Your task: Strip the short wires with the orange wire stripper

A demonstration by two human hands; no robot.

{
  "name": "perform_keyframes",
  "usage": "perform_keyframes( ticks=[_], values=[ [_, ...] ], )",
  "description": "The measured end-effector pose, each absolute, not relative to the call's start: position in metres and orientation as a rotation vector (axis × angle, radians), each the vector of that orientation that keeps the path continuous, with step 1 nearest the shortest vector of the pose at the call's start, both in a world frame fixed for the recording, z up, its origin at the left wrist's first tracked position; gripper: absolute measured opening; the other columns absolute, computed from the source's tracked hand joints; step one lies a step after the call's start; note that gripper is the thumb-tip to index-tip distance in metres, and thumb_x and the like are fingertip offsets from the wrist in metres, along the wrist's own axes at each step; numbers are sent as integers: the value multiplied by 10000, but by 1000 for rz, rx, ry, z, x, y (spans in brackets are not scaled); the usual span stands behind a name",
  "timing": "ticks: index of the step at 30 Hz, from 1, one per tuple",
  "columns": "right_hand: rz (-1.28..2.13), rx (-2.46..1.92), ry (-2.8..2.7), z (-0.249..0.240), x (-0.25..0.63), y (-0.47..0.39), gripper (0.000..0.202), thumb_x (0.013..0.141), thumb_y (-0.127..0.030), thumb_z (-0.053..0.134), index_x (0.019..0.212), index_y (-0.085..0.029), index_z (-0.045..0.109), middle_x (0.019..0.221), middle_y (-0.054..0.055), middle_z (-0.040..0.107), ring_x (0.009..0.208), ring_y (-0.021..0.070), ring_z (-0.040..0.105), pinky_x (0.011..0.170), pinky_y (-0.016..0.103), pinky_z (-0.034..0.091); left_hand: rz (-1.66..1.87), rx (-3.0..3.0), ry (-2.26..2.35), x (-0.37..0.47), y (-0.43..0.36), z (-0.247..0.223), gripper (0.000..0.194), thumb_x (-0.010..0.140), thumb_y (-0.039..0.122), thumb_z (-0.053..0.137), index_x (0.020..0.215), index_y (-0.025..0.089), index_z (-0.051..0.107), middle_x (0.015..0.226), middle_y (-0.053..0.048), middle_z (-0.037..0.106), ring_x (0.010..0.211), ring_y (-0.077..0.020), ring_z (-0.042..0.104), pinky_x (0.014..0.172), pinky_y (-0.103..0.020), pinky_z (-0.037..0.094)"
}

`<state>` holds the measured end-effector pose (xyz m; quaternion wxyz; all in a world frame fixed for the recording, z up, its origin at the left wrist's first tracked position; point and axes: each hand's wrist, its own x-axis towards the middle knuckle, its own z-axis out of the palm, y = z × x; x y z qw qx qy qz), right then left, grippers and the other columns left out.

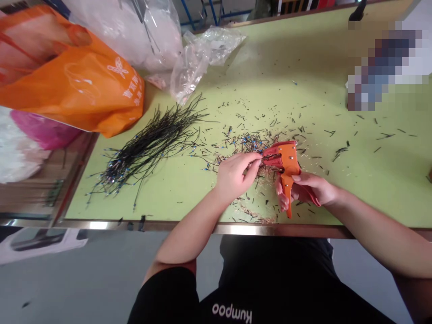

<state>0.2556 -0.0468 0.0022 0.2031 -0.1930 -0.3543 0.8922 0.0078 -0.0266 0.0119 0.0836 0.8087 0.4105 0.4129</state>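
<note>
Black cloth shirt (270, 279) | orange-red plier-shaped stripper (289, 157) clasped, right grip (312, 185) | thin black wire (205, 160) pinched, left grip (238, 173) | fingertips (258, 156) could be nipped: jaws adjacent

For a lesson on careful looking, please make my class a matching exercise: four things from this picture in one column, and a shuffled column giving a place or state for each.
Things
1. plier tool
2. bundle of black wires
3. orange bag
4. left hand

Places or states
A. marked with white print
B. at the tool's front end
C. gripped in the right hand
D. fanned out loosely on the green table

Pairs: 1-C, 2-D, 3-A, 4-B
</note>
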Motion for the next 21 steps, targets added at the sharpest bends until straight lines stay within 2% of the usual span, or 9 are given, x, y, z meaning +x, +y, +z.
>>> perform_keyframes(
  ticks=[3,13,21],
  values=[
    [2448,-570,-979,4,254,-49,415,965,-550,683,996,-139,730,786,41,702,748,205,728,764,356,613,1260,2411,1233,7,-27,11,154,1036,235,587,1035,192,734,922,-48,822,799,-148,764,752,-280,618],
    [2359,-623,-952,5,241,-57,438,990,-568,666,834,-158,667,629,-20,588,572,150,625,620,312,564,1170,2333,1327,7,-27,9,172,1039,262,556,994,205,712,877,-36,794,773,-156,735,734,-283,581],
    [2221,-761,-999,3,228,-64,524,925,-649,708,708,-199,550,544,-66,477,440,111,470,467,263,447,978,2419,1427,8,-27,9,204,1057,260,456,1013,208,648,759,-13,731,655,-166,671,587,-283,439]
  ],
)
